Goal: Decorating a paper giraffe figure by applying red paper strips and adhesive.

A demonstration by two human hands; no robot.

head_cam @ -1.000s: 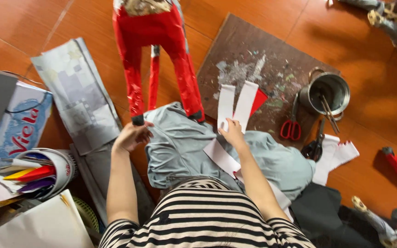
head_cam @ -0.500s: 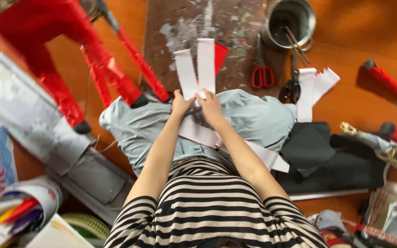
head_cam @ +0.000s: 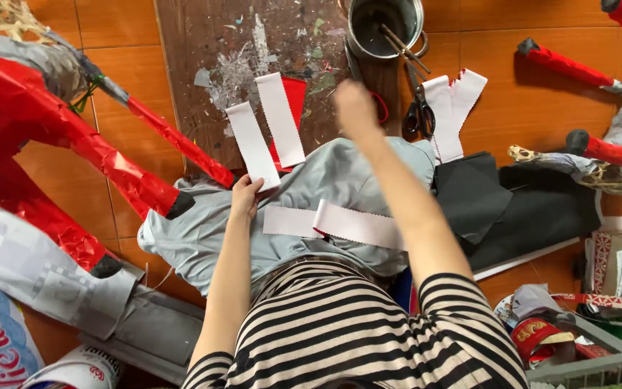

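A person in a black-and-white striped top sits on an orange tiled floor (head_cam: pixel 469 21), seen from above. The left hand (head_cam: pixel 245 198) holds the near end of a white paper strip (head_cam: pixel 252 146), its fingers closed around the strip's lower edge. The strip's long axis runs away from the person, tilted slightly to the left, with its far end resting on a dark, glue-spattered board (head_cam: pixel 203 43). A second white strip (head_cam: pixel 281 120) lies just beside it, parallel, and overlaps a red paper piece (head_cam: pixel 296 97).

The right hand (head_cam: pixel 354 108) is raised over the board, reaching toward a metal pot (head_cam: pixel 385 27) that holds sticks. The hand is blurred, so it cannot be told whether its fingers are open or closed, or whether they hold anything. Black-handled scissors (head_cam: pixel 419 115) lie just right of that hand.

Across the lap, on grey fabric (head_cam: pixel 196 230), lies a folded white strip (head_cam: pixel 340 225) with its long axis running left to right. More white strips (head_cam: pixel 451 108) lie right of the scissors, beside black sheets (head_cam: pixel 476 194). A red paper-covered frame (head_cam: pixel 73 144) fills the left side.
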